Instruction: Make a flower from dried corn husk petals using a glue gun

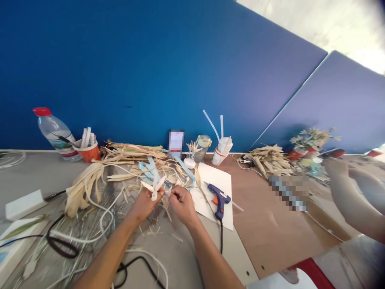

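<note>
My left hand (146,204) is closed on a small pale flower (154,185), whose pointed petals look cut from dried corn husk. Close beside it on the right, my right hand (182,205) pinches a small pale piece of husk (169,190) between thumb and fingers. A narrow gap separates the two hands, which are above the grey table. Husk scraps (153,232) are scattered below them. Right of my right hand, a blue glue gun (219,200) with an orange trigger lies on a white sheet (207,173).
Husk strips (135,152) and light-blue ribbon (150,170) lie behind my hands. White cable (104,212) and thin wires (75,237) cover the left. A bottle (57,130), an orange cup (90,152), a phone (176,142) and a paper cup (219,156) stand along the blue partition. Another person's arm (350,200) reaches in from the right.
</note>
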`<move>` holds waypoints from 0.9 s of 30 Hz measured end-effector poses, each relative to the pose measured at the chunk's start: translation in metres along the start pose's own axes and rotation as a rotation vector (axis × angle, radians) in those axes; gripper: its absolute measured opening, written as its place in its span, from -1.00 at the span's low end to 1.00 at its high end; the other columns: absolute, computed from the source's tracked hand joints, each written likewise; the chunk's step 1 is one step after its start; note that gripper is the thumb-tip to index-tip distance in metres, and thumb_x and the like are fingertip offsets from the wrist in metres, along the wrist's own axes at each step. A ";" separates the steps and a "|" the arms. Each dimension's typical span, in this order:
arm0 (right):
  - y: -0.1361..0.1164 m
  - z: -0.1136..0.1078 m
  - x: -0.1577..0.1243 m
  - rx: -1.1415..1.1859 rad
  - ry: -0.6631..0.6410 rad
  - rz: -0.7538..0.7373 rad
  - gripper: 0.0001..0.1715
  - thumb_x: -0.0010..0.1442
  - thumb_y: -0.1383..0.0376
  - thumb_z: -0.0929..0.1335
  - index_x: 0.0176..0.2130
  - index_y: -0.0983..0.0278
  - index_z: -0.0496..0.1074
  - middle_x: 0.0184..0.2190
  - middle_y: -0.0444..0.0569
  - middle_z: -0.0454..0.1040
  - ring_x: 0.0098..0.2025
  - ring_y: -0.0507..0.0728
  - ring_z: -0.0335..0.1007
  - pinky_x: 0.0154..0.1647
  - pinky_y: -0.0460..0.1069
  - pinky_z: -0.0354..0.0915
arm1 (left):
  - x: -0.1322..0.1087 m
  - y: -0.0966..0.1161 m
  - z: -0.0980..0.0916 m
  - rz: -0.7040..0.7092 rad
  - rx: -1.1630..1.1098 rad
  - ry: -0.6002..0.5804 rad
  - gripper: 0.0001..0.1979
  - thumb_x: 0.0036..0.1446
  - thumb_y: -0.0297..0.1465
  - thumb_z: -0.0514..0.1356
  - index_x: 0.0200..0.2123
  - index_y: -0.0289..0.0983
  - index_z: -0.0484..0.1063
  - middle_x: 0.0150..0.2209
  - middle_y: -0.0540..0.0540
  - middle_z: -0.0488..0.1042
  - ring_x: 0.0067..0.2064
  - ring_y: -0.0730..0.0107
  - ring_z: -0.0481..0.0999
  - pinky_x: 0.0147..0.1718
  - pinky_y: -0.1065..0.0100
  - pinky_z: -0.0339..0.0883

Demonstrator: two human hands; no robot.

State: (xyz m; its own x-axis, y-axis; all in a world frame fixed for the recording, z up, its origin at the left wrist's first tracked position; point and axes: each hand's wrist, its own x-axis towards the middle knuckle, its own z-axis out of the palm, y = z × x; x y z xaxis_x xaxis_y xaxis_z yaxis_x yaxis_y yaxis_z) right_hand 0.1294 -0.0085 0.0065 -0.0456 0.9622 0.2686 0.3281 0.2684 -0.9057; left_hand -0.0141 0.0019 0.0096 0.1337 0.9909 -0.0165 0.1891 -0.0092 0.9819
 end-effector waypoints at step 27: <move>0.001 0.005 -0.003 -0.240 -0.001 -0.125 -0.80 -0.01 0.44 0.23 -0.62 0.28 0.28 -0.60 -0.14 0.26 -0.49 0.02 0.20 -0.44 -0.09 0.07 | 0.001 0.002 0.002 0.024 0.004 -0.020 -0.88 -0.14 -0.36 0.15 -0.62 -0.27 0.39 -0.62 0.02 0.36 -0.50 0.35 0.32 -0.46 0.37 0.20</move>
State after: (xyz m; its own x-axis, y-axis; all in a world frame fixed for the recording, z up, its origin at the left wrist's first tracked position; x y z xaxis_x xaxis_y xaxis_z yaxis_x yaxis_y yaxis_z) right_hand 0.1254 -0.0109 0.0029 -0.1002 0.9225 0.3728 0.5342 0.3660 -0.7620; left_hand -0.0118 0.0022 0.0113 0.1580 0.9874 0.0027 0.1895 -0.0330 0.9813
